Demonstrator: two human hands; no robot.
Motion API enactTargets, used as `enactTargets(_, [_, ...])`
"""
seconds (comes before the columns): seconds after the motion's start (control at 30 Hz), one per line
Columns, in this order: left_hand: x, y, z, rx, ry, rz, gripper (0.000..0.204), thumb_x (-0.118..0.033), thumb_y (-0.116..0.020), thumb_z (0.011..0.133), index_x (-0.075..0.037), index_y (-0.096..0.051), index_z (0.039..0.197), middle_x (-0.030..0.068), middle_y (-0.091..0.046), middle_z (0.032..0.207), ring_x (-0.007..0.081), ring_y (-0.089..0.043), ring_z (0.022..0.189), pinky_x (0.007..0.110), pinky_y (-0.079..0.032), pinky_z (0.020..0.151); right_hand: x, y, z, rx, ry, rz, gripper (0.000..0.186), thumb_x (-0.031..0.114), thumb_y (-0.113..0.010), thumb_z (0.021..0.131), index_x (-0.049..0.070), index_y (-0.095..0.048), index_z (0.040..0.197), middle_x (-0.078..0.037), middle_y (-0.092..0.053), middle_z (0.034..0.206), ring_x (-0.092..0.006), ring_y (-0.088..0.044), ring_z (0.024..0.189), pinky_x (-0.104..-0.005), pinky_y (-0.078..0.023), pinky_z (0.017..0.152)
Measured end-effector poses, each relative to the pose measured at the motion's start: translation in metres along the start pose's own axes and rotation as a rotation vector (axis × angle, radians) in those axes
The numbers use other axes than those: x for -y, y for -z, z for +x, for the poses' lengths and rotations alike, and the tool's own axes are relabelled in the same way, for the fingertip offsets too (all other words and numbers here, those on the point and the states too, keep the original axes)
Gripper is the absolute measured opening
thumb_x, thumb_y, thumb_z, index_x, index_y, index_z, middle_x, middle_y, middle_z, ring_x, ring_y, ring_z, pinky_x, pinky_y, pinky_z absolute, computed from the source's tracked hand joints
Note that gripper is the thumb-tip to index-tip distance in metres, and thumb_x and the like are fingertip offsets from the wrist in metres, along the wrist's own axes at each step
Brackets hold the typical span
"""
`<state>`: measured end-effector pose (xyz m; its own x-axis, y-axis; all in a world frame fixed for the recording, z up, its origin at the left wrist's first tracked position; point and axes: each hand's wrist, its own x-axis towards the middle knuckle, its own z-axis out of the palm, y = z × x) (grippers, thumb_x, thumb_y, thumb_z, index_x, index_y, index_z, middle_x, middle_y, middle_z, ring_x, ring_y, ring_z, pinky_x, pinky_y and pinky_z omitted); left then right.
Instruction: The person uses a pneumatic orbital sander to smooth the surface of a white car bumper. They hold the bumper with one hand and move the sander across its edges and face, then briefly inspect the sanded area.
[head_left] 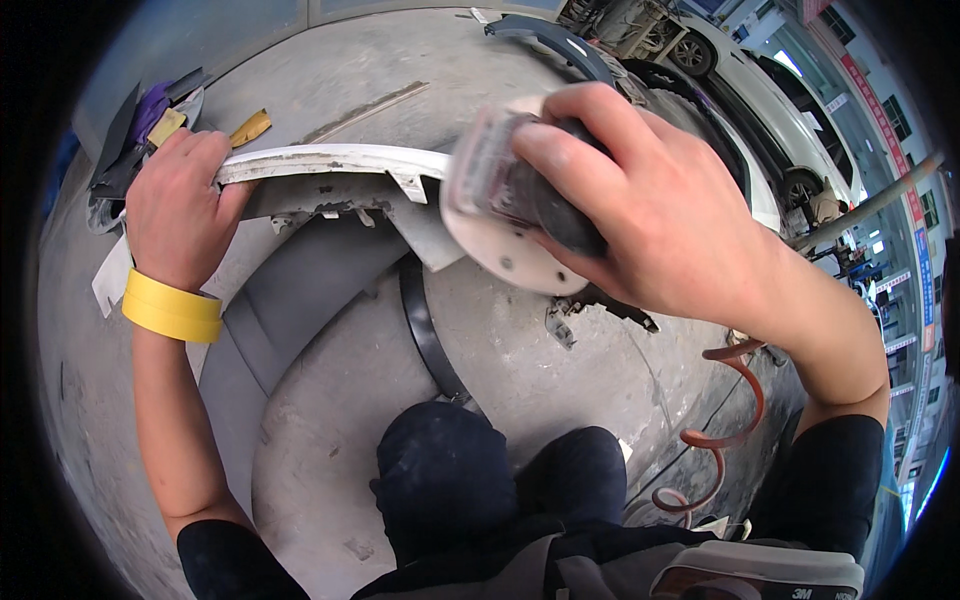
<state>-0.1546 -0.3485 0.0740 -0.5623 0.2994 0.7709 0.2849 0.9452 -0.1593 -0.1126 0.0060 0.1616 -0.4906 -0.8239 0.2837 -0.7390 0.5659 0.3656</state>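
Grey, dusty concrete floor (330,440) fills the view of a repair yard, with a white car (770,120) parked at the upper right and red-and-white signboards (880,130) running along the far right edge. Left hand (180,205) has its fingers curled tight over the end of a white body trim panel (330,162), whose long axis runs left to right between the two hands. Right hand (650,210) is clamped around a round-pad sander (505,215), the pad tilted and touching the panel's right end, so this hand is the nearer one to the worked spot. A roll of yellow tape (172,306) sits on the left wrist. An orange coiled air hose (715,430) trails at lower right; sanding sheets (150,125), purple, black and tan, lie at upper left
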Motion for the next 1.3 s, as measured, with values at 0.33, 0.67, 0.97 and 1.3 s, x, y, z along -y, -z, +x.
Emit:
enactTargets(0.33, [0.004, -0.001, -0.004, 0.013, -0.008, -0.010, 0.020, -0.014, -0.072, 0.079, -0.002, -0.058, 0.087, 0.0159, -0.062, 0.087, 0.0363, -0.061, 0.087, 0.043, -0.051, 0.074, 0.003, 0.002, 0.010, -0.046, -0.045, -0.024, 0.064, 0.018, -0.085, 0.077, 0.007, -0.055, 0.132, -0.016, -0.057, 0.120, -0.0374, -0.067, 0.093, -0.0436, -0.057, 0.077])
enactTargets(0.67, [0.004, 0.000, -0.002, 0.019, 0.001, 0.015, 0.021, -0.017, -0.073, 0.080, -0.003, -0.060, 0.088, 0.0155, -0.063, 0.087, 0.0365, -0.062, 0.087, 0.044, -0.051, 0.074, 0.004, 0.000, 0.003, -0.034, -0.105, -0.043, 0.065, 0.020, -0.086, 0.078, 0.007, -0.053, 0.133, -0.017, -0.056, 0.120, -0.0380, -0.067, 0.095, -0.0452, -0.057, 0.078])
enactTargets(0.97, [-0.001, -0.003, 0.004, 0.016, 0.005, -0.007, 0.019, -0.017, -0.070, 0.084, -0.002, -0.059, 0.087, 0.0165, -0.060, 0.085, 0.0370, -0.061, 0.084, 0.045, -0.050, 0.073, 0.002, -0.004, -0.005, 0.003, -0.149, -0.012, 0.062, 0.020, -0.084, 0.080, 0.006, -0.053, 0.131, -0.017, -0.056, 0.119, -0.0380, -0.067, 0.095, -0.0447, -0.056, 0.081])
enactTargets(1.3, [0.002, -0.007, 0.003, 0.019, -0.006, 0.013, 0.020, -0.018, -0.069, 0.086, -0.002, -0.058, 0.087, 0.0167, -0.060, 0.085, 0.0371, -0.061, 0.085, 0.044, -0.050, 0.073, -0.008, -0.002, -0.015, 0.001, -0.237, -0.009, 0.060, 0.022, -0.083, 0.082, 0.006, -0.054, 0.132, -0.018, -0.057, 0.124, -0.0401, -0.067, 0.097, -0.0459, -0.057, 0.081])
